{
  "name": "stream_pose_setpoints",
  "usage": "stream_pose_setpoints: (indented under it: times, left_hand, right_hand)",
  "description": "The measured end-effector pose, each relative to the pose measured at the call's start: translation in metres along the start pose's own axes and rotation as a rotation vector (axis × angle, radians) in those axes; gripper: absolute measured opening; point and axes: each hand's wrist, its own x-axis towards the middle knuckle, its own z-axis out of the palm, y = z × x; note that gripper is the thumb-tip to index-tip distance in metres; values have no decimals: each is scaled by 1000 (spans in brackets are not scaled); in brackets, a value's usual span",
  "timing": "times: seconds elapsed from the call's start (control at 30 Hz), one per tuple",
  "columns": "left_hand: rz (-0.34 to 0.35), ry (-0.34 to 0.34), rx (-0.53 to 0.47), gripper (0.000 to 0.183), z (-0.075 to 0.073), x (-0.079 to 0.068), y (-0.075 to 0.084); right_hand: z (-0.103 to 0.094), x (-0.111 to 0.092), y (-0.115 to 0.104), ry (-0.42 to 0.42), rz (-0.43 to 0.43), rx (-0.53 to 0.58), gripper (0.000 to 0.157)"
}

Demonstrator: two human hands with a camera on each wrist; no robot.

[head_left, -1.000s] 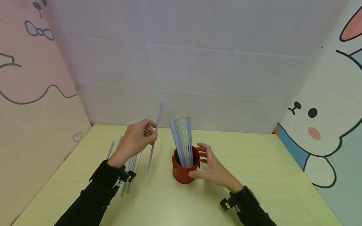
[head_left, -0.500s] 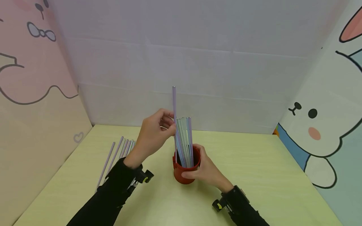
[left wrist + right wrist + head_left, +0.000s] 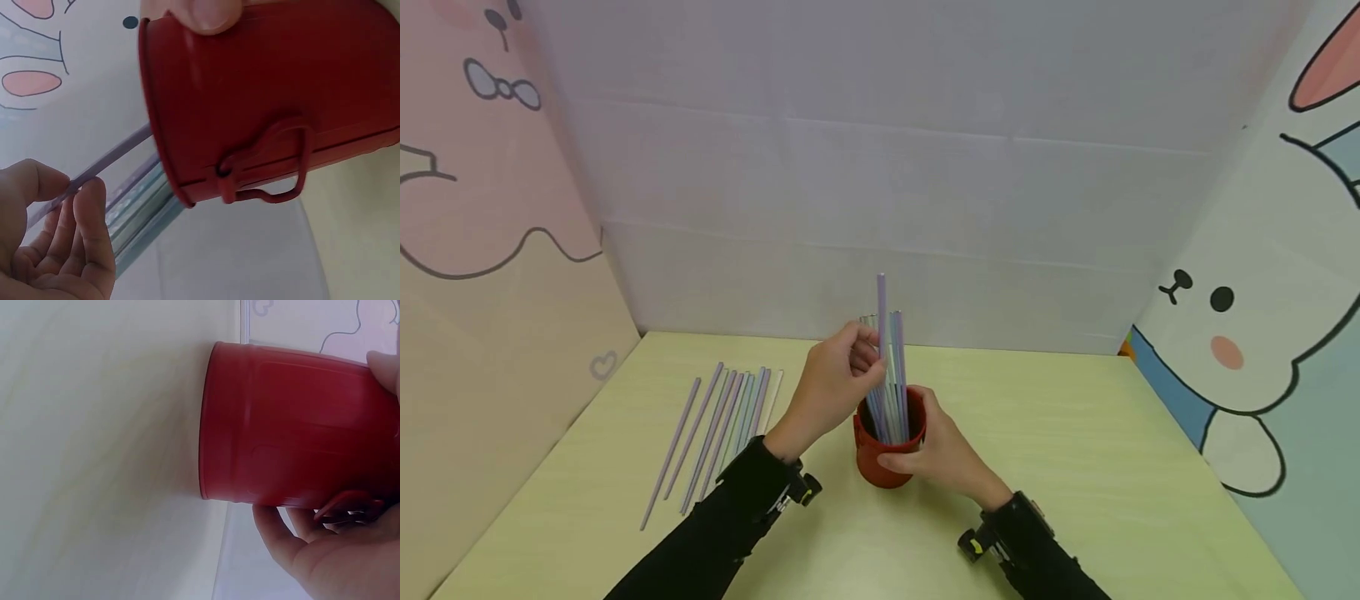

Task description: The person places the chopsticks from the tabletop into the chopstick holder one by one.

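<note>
A small red metal pail (image 3: 877, 465) stands upright on the table with a bunch of pastel straws (image 3: 898, 367) in it. My left hand (image 3: 835, 379) pinches a purple straw (image 3: 882, 302) between thumb and fingers. In the left wrist view, this straw (image 3: 112, 154) runs past the rim into the pail (image 3: 262, 69), beside the other straws. Its lower end is hidden inside. My right hand (image 3: 951, 458) grips the pail from the right, thumb at the near side. The right wrist view shows the fingers (image 3: 275, 540) curled against the pail wall near a wire handle (image 3: 350, 503).
Several loose straws (image 3: 679, 450), purple, blue, green and pale, lie side by side on the pale yellow table (image 3: 1075, 467) at left. My left forearm (image 3: 730, 517) covers part of them. A white wall (image 3: 1000, 208) and printed side panels (image 3: 1262, 333) surround the table.
My left hand has carried the purple straw rightward to the pail and lowered it inside. My right hand has closed in on the pail and now holds it.
</note>
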Motion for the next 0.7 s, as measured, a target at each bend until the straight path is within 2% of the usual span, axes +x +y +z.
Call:
stream_pose_setpoints:
  times: [0.4,0.7]
  left_hand:
    - [-86,-16,89,20,16,-23,-15]
    - [-83,-48,93,21,22,-35,-18]
  right_hand:
    - [0,0,1,-24,-22,13,90]
    - [0,0,1,-20,-34,10,89]
